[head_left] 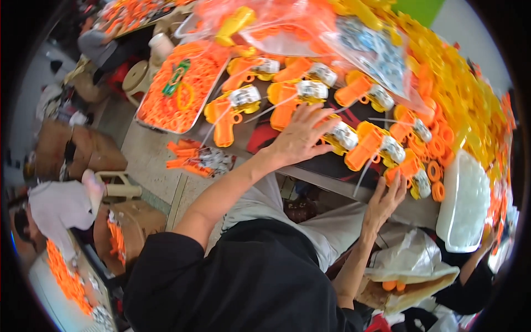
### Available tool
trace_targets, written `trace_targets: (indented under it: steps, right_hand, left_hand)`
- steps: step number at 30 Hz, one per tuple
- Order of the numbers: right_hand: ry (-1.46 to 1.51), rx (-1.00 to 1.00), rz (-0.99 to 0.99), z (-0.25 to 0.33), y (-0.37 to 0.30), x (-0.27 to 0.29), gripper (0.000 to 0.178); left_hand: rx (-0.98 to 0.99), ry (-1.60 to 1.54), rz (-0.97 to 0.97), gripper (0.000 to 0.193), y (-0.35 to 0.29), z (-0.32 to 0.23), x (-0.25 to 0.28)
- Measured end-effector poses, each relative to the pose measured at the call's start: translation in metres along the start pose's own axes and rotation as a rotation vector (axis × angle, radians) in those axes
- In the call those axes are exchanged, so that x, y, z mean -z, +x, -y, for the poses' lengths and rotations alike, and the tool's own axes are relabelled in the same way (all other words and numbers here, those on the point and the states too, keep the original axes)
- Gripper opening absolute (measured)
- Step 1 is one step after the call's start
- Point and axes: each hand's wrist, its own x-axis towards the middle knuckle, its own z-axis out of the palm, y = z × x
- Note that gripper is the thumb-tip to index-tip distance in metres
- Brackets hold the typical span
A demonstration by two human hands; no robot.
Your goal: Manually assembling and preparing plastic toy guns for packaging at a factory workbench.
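Observation:
Several orange and yellow toy guns, each with a clear part holding printed material, lie in rows on a dark table. My left hand (pixel 298 135) is spread over one toy gun (pixel 341 136), its fingers reaching across the orange part and the thumb beside the clear part. My right hand (pixel 385 202) has its fingers stretched out, and their tips touch the orange grip of another toy gun (pixel 409 166) near the table's front edge. Between my hands lies a toy gun (pixel 365 149) with a pale tie strip. What lies under my left palm is hidden.
A metal tray (pixel 142 124) of small orange pieces stands at the left. Yellow parts (pixel 442 83) are heaped at the right, with orange rings (pixel 437 146) and a translucent white tub (pixel 463 205) nearby. An open sack (pixel 409 282) stands below right. Other people sit at the left.

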Motion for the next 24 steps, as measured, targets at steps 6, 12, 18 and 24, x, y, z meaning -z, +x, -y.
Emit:
trace_targets:
  steps: [6, 12, 18, 24]
  right_hand:
    - [-0.061, 0.036, -0.028, -0.009, -0.006, 0.002, 0.044]
    - [-0.065, 0.002, 0.018, -0.004, -0.004, 0.001, 0.046]
    - [-0.049, 0.005, 0.031, -0.007, -0.002, -0.001, 0.046]
    - [-0.032, 0.015, 0.006, -0.009, -0.004, 0.004, 0.047]
  left_hand:
    - [0.056, 0.061, -0.24, 0.048, -0.024, 0.013, 0.048]
    - [0.468, 0.558, -0.639, 0.028, -0.092, 0.127, 0.159]
    - [0.838, 0.735, -0.343, 0.043, -0.13, 0.191, 0.205]
    - [0.952, 0.498, -0.117, 0.056, -0.081, 0.161, 0.192]
